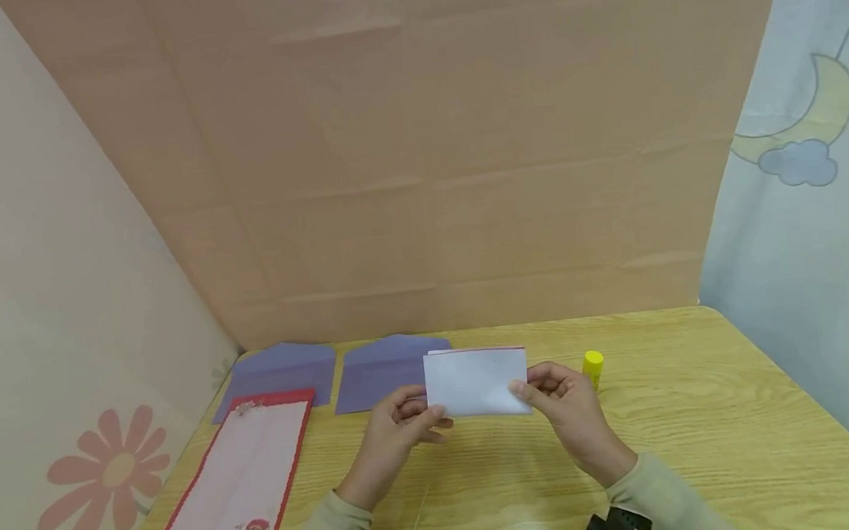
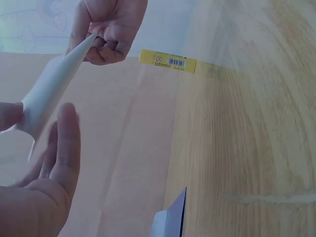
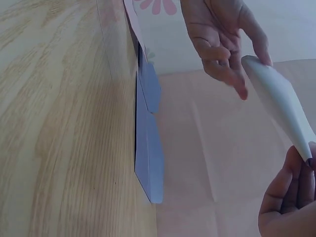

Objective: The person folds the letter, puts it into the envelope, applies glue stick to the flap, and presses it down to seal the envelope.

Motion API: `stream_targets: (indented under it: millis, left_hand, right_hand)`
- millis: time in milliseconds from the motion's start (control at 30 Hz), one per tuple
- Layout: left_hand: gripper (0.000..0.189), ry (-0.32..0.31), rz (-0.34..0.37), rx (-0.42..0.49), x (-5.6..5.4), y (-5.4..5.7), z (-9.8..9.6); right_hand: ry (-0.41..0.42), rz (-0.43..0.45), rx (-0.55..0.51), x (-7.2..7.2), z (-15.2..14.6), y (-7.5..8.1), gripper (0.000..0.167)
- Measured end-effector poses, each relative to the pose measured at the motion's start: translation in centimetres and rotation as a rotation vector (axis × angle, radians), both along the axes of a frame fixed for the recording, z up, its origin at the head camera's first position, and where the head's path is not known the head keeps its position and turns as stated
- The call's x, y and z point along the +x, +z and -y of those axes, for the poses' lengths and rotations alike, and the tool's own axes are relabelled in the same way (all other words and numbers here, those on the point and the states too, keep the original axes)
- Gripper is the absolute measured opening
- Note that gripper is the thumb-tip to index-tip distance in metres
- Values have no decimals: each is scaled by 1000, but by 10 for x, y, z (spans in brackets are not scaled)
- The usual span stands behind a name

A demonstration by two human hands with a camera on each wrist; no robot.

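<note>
A folded sheet of letter paper (image 1: 475, 383), white outside with a thin red line along its top edge, is held up over the table between both hands. My right hand (image 1: 574, 425) pinches its right side, thumb on the front and curled fingers behind. At the lower left corner, my left hand (image 1: 390, 440) has its thumb on the paper; its other fingers (image 2: 68, 143) are spread loosely behind, slightly blurred. The right wrist view shows the paper (image 3: 279, 101) bowed between the two hands.
Two purple envelopes (image 1: 277, 374) with raised flaps lie at the back left. In front of them is a red-bordered letter sheet (image 1: 235, 475). A yellow glue stick (image 1: 593, 368) stands beyond my right hand. Brown paper (image 1: 424, 150) covers the wall behind the wooden table (image 1: 702, 426).
</note>
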State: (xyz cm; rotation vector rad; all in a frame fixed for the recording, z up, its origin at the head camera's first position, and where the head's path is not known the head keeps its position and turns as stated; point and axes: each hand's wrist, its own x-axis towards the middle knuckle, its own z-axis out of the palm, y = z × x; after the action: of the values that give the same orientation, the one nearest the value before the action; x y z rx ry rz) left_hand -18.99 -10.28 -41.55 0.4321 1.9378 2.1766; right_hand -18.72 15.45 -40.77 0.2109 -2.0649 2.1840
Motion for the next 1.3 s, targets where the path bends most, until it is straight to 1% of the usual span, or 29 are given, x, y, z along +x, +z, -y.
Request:
stream_targets:
  millis: [67,100,167,433,567,700,833,1033,1200,1300]
  left_hand:
    - [44,-46,16,13,-1,-1,-1]
    - [43,-64,18,17,-1,-1,-2]
    - [41,-79,19,23,0,-2,-3]
    - [37,-59,-14,66,3,-1,-6]
    - [37,-46,-16,69,5,1,-6]
    - [36,-22,-31,50,6,3,-7]
    - [37,-12,-59,17,6,5,-8]
    - [36,-4,-48,8,4,3,-8]
    - [37,-22,-56,3,3,-1,-6]
    - [38,-35,-25,29,2,-4,-5]
  right_hand:
    - [14,-5,-4,0,1,0,21]
    - [20,-6,-5,1,2,0,22]
    - [28,-6,-2,1,3,-1,23]
    - [5,21,1,2,4,-3,21]
    - [7,8,2,2,5,-2,22]
    - [3,-20,20,3,5,-1,23]
    - [-18,-43,36,4,5,-1,22]
    - [-7,-53,47,1,4,-4,22]
    - [2,-67,54,0,4,-7,22]
    - [0,-75,57,0,5,-8,22]
